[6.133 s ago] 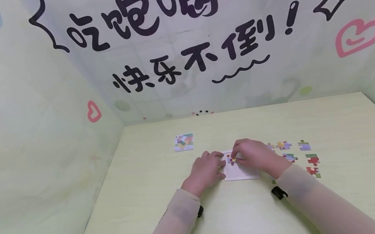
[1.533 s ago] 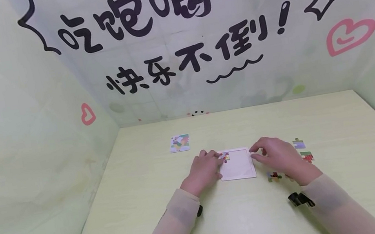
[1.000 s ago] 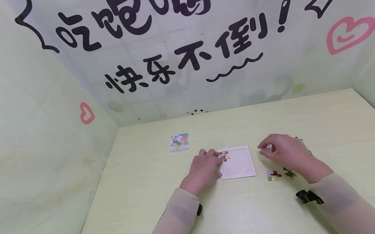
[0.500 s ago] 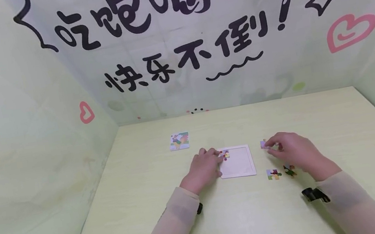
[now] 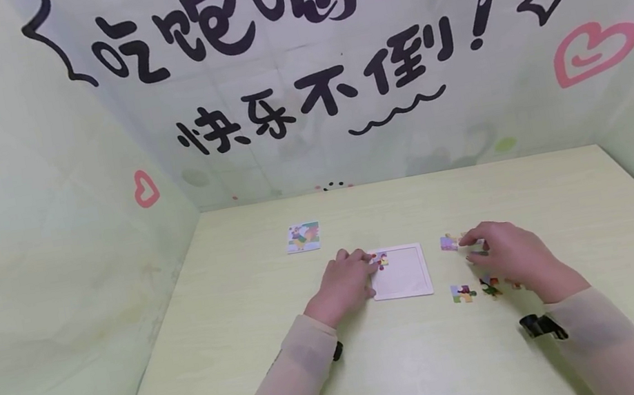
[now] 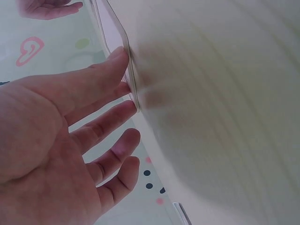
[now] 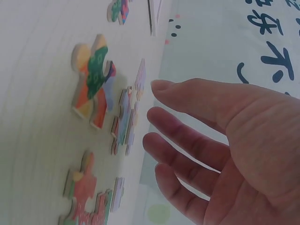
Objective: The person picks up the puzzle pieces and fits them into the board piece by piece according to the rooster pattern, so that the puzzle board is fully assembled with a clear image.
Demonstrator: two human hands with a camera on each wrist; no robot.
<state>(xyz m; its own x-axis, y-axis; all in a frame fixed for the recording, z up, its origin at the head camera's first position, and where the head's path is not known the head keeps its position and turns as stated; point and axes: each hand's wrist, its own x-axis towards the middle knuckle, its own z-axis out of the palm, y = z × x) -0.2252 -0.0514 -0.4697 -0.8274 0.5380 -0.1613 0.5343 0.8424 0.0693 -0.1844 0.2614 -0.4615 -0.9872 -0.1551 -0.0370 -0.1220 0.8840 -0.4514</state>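
My left hand (image 5: 343, 289) touches the left edge of a white square puzzle tray (image 5: 406, 284). In the left wrist view, the thumb and nearest fingers of that hand (image 6: 51, 131) meet the tray's rim (image 6: 132, 77). A jigsaw piece (image 5: 382, 259) lies in the tray's upper left corner. To the right, my right hand (image 5: 516, 256) hovers over loose pieces, fingers parted and holding nothing. A purple piece (image 5: 448, 243) lies by its fingertips. The right wrist view shows a green and orange piece (image 7: 96, 82) and a red piece (image 7: 84, 192) beside the hand (image 7: 211, 145).
A square picture card (image 5: 303, 237) of a cartoon animal lies behind and left of the tray. Two pieces, one multicoloured (image 5: 463, 293) and one dark green (image 5: 490, 287), lie nearer the front. A printed cloth wall (image 5: 310, 156) stands along the table's back edge.
My right hand has let go of the piece, which now sits in the tray's corner, and moved right over the loose pieces. The left hand stays at the tray's edge.
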